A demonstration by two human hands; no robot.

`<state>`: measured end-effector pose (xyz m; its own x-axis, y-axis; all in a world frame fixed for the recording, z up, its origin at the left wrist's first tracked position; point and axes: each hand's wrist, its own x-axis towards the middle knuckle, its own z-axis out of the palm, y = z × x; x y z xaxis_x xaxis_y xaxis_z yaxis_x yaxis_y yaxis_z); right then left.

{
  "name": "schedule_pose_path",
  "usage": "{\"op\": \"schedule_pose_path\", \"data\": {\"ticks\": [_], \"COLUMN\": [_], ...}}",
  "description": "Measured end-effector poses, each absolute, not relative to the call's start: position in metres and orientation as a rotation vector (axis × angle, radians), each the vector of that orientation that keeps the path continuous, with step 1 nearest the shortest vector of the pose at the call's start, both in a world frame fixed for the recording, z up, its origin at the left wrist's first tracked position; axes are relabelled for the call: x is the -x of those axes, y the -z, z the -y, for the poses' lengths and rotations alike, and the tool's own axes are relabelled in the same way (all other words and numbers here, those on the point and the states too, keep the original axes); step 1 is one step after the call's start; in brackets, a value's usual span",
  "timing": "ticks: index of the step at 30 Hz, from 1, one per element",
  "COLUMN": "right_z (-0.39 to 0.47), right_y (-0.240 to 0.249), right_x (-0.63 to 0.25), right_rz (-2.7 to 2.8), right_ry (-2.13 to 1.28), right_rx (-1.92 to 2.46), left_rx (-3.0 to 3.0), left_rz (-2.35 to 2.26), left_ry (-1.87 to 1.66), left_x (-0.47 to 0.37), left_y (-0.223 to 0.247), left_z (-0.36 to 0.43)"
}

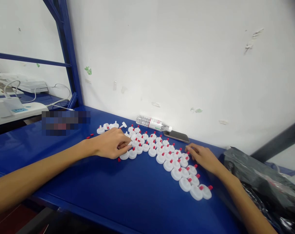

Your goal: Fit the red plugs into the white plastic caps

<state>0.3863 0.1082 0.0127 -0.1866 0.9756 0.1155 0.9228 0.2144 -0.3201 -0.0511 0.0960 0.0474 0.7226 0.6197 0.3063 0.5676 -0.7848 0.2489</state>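
Note:
Several round white plastic caps with red-tipped spouts point(176, 174) stand in a dense, curving band across the blue table. My left hand point(115, 143) is at the band's left end, its thumb and fingers pinched together beside the white caps; what lies between the fingertips is mostly hidden. At the right edge of the band, my right hand point(203, 158) has curled fingers around the red tip of one cap point(185, 156). Beyond my left hand are a few white caps without visible red tips point(101, 130). Loose red tips point(92, 134) lie left of that hand, and another red tip point(119, 160) lies below it.
A clear water bottle point(154, 123) lies on its side near the wall, next to a dark phone point(177, 136). Grey plastic bags point(259, 178) crowd the right side. A blue metal post point(70, 55) rises at the back left, near a white power strip point(20, 110) with cables.

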Motion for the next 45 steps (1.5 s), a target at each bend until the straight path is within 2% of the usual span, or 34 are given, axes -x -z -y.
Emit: {"op": "schedule_pose_path", "data": {"ticks": [15, 22, 33, 37, 45], "right_z": [-0.107, -0.108, -0.108, -0.108, -0.108], "right_y": [-0.013, -0.014, -0.013, -0.013, -0.014], "right_x": [-0.385, -0.386, -0.386, -0.386, -0.386], "right_rz": [2.185, 2.183, 2.189, 2.188, 2.193], "right_ry": [-0.286, -0.282, -0.280, -0.277, -0.293], "right_rx": [1.829, 1.838, 1.833, 1.833, 1.835], "left_rx": [-2.615, -2.175, -1.593, -1.634, -2.120], "left_rz": [-1.067, -1.170, -1.090, -1.177, -1.504], "left_ry": [-0.859, -1.189, -1.405, -1.409, -1.168], "left_x": [0.055, 0.049, 0.057, 0.062, 0.066], "left_y": [-0.051, -0.058, -0.051, -0.051, -0.048], "left_z": [-0.101, -0.103, -0.126, -0.131, -0.132]}}
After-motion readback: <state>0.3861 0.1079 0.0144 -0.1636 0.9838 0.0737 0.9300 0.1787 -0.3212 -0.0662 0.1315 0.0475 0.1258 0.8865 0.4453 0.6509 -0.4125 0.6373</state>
